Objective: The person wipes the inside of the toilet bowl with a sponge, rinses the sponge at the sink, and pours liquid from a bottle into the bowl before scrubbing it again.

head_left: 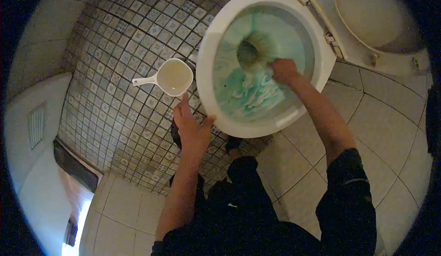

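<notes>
My right hand (pixel 285 71) is inside the toilet bowl (pixel 207 74), its fingers curled closed near the inner wall. Whatever those fingers grip, if anything, is hidden. Blue-green liquid with pale, foamy streaks (pixel 259 90) coats the bowl around the dark drain hole (pixel 248 52). My left hand (pixel 190 132) is open beside the outer rim, with fingers stretched out and the thumb at the rim's edge. Just beyond its index fingertip is a white dipper (pixel 174 77) with cloudy liquid inside, its handle pointing left.
The toilet seat and lid (pixel 381 17) are raised on hinges at the upper right. Small patterned tiles (pixel 124 95) cover the floor on the left, with larger plain tiles (pixel 303 164) on the right. A dark mat or ledge (pixel 76 166) lies by the bright doorway at lower left.
</notes>
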`<control>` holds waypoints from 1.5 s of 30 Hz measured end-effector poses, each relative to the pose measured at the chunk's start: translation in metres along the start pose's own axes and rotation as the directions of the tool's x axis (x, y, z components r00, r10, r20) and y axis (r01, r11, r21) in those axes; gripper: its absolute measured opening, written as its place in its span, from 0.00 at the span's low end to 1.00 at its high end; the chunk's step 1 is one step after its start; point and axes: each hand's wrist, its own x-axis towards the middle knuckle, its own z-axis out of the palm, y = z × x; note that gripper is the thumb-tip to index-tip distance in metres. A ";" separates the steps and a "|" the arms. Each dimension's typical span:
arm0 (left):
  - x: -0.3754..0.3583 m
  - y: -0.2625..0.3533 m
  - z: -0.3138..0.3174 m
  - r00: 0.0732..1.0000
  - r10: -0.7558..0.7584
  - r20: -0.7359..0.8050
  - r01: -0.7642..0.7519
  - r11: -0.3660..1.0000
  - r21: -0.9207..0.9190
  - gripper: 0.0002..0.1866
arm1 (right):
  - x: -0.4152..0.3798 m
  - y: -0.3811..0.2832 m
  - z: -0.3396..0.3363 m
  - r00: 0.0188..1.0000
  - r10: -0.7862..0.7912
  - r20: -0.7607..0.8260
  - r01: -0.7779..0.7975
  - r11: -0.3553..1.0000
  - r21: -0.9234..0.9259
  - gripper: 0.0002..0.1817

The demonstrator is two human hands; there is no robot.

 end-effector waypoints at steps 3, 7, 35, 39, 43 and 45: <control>-0.001 -0.003 0.003 0.999 0.012 -0.041 -0.012 1.000 -0.012 0.44 | -0.040 -0.007 -0.001 0.942 -0.336 0.011 0.335 0.941 0.034 0.24; 0.001 0.007 -0.004 0.998 -0.054 0.023 0.054 0.998 0.013 0.45 | 0.001 0.045 0.003 0.993 -0.120 -0.004 0.118 0.982 -0.150 0.26; -0.002 0.000 0.004 0.999 -0.053 -0.011 0.053 0.999 -0.007 0.45 | -0.056 0.019 -0.034 0.862 -0.442 0.248 0.485 0.862 -0.151 0.16; 0.001 0.008 -0.003 1.000 -0.018 -0.012 0.019 1.000 0.024 0.45 | -0.006 0.050 -0.039 0.949 -0.097 0.301 0.245 0.827 -0.506 0.22; 0.000 0.000 0.004 0.998 0.019 -0.055 -0.017 0.999 0.041 0.44 | -0.008 0.041 -0.002 0.891 -0.435 0.126 0.395 0.611 -0.686 0.24; -0.002 0.002 0.004 0.998 -0.033 -0.046 0.032 0.999 -0.018 0.44 | -0.045 -0.003 -0.073 0.676 -0.385 0.628 0.589 0.795 -0.147 0.19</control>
